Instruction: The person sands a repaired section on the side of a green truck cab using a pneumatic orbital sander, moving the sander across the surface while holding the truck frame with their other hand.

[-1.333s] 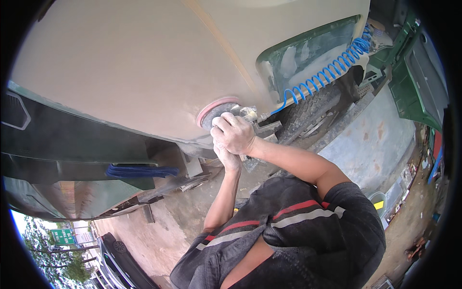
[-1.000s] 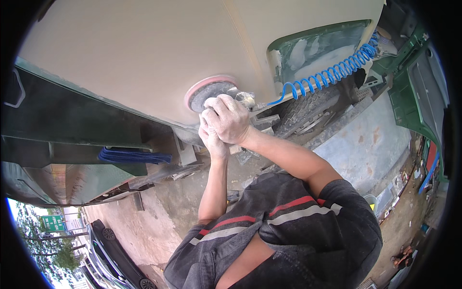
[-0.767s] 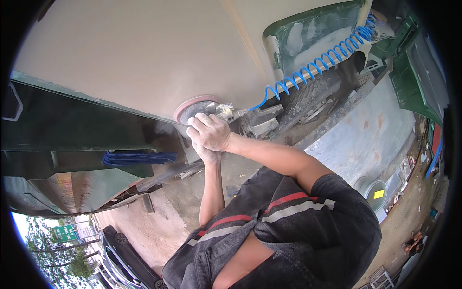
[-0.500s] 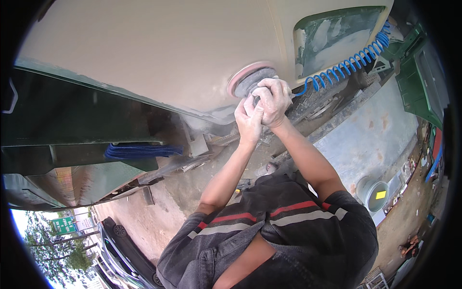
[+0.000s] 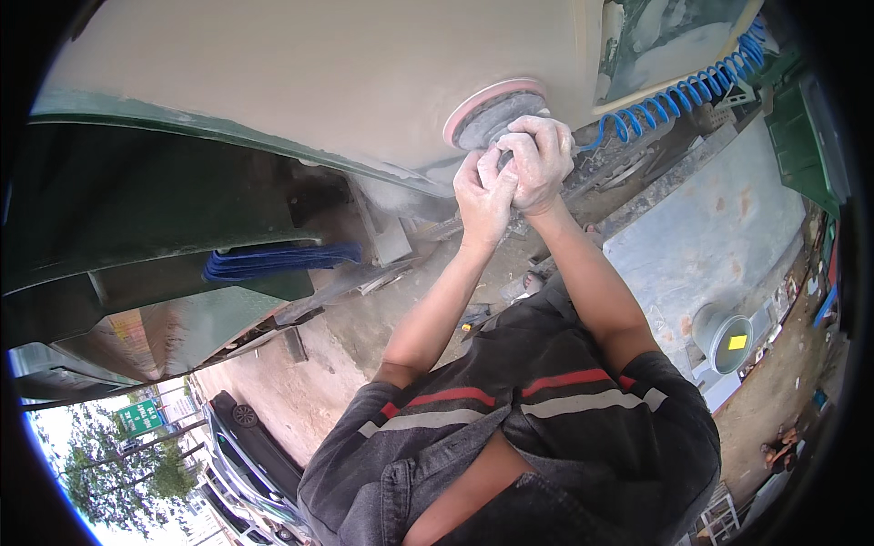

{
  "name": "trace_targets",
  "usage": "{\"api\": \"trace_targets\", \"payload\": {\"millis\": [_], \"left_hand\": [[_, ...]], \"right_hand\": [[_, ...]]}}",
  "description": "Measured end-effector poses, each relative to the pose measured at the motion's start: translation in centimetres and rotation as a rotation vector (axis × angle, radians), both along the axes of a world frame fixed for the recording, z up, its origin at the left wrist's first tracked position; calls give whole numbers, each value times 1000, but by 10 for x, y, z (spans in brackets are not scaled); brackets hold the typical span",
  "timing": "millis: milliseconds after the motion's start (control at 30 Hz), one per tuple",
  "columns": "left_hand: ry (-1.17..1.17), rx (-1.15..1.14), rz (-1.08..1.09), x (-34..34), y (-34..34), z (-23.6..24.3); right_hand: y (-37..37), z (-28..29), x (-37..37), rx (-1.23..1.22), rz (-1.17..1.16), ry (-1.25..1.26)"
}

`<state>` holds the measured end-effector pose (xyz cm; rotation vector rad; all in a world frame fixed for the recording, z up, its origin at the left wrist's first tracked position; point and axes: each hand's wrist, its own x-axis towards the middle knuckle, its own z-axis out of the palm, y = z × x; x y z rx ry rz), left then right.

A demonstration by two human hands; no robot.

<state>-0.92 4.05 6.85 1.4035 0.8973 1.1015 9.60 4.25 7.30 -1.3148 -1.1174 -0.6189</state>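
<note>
Both my hands grip an air sander with a round pink-edged disc (image 5: pixel 482 111), which rests against a cream-coated vehicle panel (image 5: pixel 300 82). Dust whitens my fingers. My right hand (image 5: pixel 539 162) wraps over the body of the tool, next to the end of a coiled blue air hose (image 5: pixel 678 102). Just left of it, my left hand (image 5: pixel 484 196) is closed around the handle side, its fingers meeting the right hand. Most of the sander's body is hidden by my hands. The disc looks tilted, with its upper edge close to the panel.
Below the panel's edge is a dark green recess with a folded blue cloth (image 5: pixel 282 261). A grey metal sheet (image 5: pixel 719 218) lies to the right, with a round tin (image 5: pixel 724 339) on it. Green panels (image 5: pixel 801 150) stand far right; a dark car (image 5: pixel 250 437) is at lower left.
My hands and the sander have shifted slightly right and up across the panel. The whole view has also shifted a little. Both hands keep their grip.
</note>
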Motion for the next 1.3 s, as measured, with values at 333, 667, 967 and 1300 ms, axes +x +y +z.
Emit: {"api": "trace_targets", "payload": {"millis": [333,667,967,1300], "left_hand": [[-76,2,3,-8,-2,25],[-10,-105,-24,-15,-6,-2],[-43,-77,45,-40,-14,-8],[-13,-147,59,-34,-14,6]], "right_hand": [[0,23,-4,-18,89,22],[-3,-10,1,-61,117,93],[-2,-22,-37,-87,208,48],[-5,-10,-32,-105,185,47]]}}
